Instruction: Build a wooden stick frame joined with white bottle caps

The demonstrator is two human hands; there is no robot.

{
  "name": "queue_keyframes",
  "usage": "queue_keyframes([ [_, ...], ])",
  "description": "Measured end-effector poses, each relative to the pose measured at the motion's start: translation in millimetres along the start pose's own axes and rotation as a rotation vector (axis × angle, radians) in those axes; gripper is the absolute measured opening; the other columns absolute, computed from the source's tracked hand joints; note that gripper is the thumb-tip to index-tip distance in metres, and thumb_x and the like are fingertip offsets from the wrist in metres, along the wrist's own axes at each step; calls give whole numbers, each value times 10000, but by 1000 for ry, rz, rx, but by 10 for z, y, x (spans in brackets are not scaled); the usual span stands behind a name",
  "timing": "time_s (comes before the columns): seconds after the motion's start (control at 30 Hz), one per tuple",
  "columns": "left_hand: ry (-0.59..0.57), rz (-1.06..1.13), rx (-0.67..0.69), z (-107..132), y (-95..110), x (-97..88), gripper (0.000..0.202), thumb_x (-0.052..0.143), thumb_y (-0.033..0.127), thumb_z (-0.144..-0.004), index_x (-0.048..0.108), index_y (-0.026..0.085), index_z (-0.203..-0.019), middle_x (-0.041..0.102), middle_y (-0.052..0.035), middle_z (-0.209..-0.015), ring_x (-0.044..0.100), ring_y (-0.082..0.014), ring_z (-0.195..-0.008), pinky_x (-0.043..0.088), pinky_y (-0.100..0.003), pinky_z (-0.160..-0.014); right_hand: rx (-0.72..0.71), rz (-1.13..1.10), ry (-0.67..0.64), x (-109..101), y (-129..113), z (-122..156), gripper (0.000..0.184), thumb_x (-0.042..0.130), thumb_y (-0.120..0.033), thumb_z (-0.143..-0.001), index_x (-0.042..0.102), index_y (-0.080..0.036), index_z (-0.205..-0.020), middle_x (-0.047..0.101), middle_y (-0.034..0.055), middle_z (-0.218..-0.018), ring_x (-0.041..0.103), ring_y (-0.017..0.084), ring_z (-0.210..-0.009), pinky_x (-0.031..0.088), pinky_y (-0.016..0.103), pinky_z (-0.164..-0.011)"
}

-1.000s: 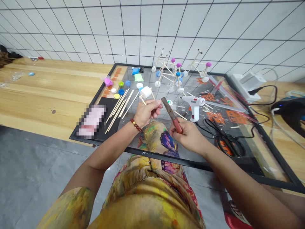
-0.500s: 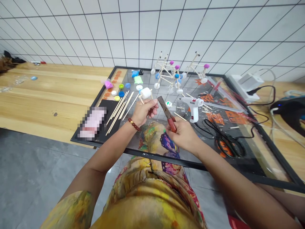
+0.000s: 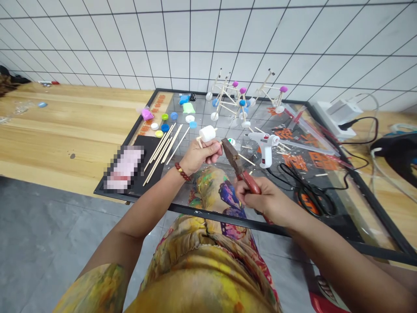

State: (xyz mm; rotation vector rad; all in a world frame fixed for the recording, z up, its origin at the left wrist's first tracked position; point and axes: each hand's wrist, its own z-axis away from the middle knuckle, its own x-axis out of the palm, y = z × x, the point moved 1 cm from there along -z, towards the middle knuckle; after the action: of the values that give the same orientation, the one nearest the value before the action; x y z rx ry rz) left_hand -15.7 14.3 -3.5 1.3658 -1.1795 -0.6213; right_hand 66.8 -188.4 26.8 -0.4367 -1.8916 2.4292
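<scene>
The left hand (image 3: 203,156) hides most of what it holds: its thumb and fingers pinch a thin wooden stick (image 3: 221,144), and just the tip shows on their three-o'clock side. A white cylinder (image 3: 207,133) sits at that hand's twelve o'clock, just beyond the thumb, with a stick end jutting out on each side; how these parts join behind the fingers cannot be made out. The right hand (image 3: 260,195) has its fingers curled around red-handled pliers (image 3: 232,155), covering much of the grips. The pliers' jaws point toward eleven o'clock, at or just beside the stick's tip; whether they bite on it, I cannot tell. At nine o'clock a pink object (image 3: 125,167) is lost in pixelation. At the right hand's two o'clock, dark loops blend with the black cable (image 3: 295,182), too tangled to identify. A red item (image 3: 321,302) at five o'clock is cut off below.

The front rim of the black-framed glass board (image 3: 182,208) passes beneath both forearms. A strip of glass separates the left hand from the loose sticks (image 3: 163,150) at ten o'clock. The glue gun (image 3: 267,150) stands near the right hand, toward twelve. Stick models (image 3: 242,103) line the far rim at one o'clock, against the tiled wall (image 3: 208,37). The wooden bench (image 3: 65,126) runs out of view at nine.
</scene>
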Motion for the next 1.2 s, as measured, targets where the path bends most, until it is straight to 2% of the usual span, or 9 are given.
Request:
queue_keyframes([
  [0.1, -8, -13, -44, 3, 10, 10, 494, 856, 577, -771, 674, 131, -663, 557, 10, -506, 462, -48, -451, 293, -175, -417, 30, -103, -67, -35, -2, 26, 60, 564, -234, -548, 551, -210, -494, 445, -15, -547, 384, 124, -556, 263, 299, -556],
  [0.2, 5, 53, -196, -15, 12, 30, 404, 808, 469, -867, 667, 128, -704, 580, 11, -538, 482, -47, -448, 299, -170, -420, 69, -223, -80, -94, 20, 6, 55, 582, -224, -543, 622, -199, -571, 495, -7, -638, 383, 121, -587, 250, 293, -550],
  [0.3, 12, 160, -325, -40, 8, 35, 298, 720, 383, -957, 690, 117, -827, 657, -15, -630, 563, -66, -483, 376, -174, -449, 55, -121, -7, -186, 83, -59, 177, 629, -243, -572, 715, -194, -718, 545, -1, -729, 428, 138, -651, 302, 293, -592],
  [0.4, 7, 228, -379, -53, 7, 16, 261, 606, 325, -1025, 702, 104, -923, 714, -51, -725, 660, -107, -575, 484, -201, -519, 42, 34, 77, -289, 176, -109, 231, 642, -276, -602, 728, -202, -803, 591, 17, -838, 488, 172, -752, 375, 316, -693],
  [0.5, 9, 183, -396, -45, 7, 0, 289, 577, 307, -1039, 687, 103, -867, 667, -29, -646, 608, -92, -517, 431, -190, -477, 50, 136, 104, -363, 237, -111, 237, 633, -295, -622, 719, -213, -828, 612, 31, -922, 523, 201, -831, 405, 339, -762],
  [0.6, 23, 103, -394, -26, 9, 12, 303, 624, 327, -1019, 673, 110, -814, 603, 5, -571, 513, -60, -450, 343, -176, -439, 59, 133, 72, -383, 226, -86, 236, 631, -301, -623, 714, -218, -828, 623, 36, -925, 541, 217, -848, 430, 349, -767],
  [0.77, 4, 38, -362, -9, -2, 51, 295, 598, 274, -1019, 682, 114, -786, 586, 10, -560, 492, -52, -451, 319, -172, -436, 42, 109, 25, -359, 143, -62, 198, 630, -282, -638, 710, -203, -801, 615, 53, -919, 566, 218, -845, 460, 359, -765],
  [1.07, -2, -25, -353, -14, -12, 81, 305, 593, 271, -1013, 663, 126, -754, 562, 23, -550, 461, -38, -440, 289, -160, -436, 11, 153, -22, -347, 105, -39, 204, 613, -245, -659, 731, -180, -812, 624, 60, -893, 567, 208, -820, 433, 342, -734],
  [1.2, -8, -39, -351, -5, 20, 108, 340, 532, 205, -1022, 647, 123, -713, 536, 22, -525, 438, -38, -422, 269, -163, -424, 106, 137, -60, -304, 126, -26, 209, 605, -292, -692, 713, -174, -826, 581, 22, -751, 453, 157, -639, 343, 308, -601],
])
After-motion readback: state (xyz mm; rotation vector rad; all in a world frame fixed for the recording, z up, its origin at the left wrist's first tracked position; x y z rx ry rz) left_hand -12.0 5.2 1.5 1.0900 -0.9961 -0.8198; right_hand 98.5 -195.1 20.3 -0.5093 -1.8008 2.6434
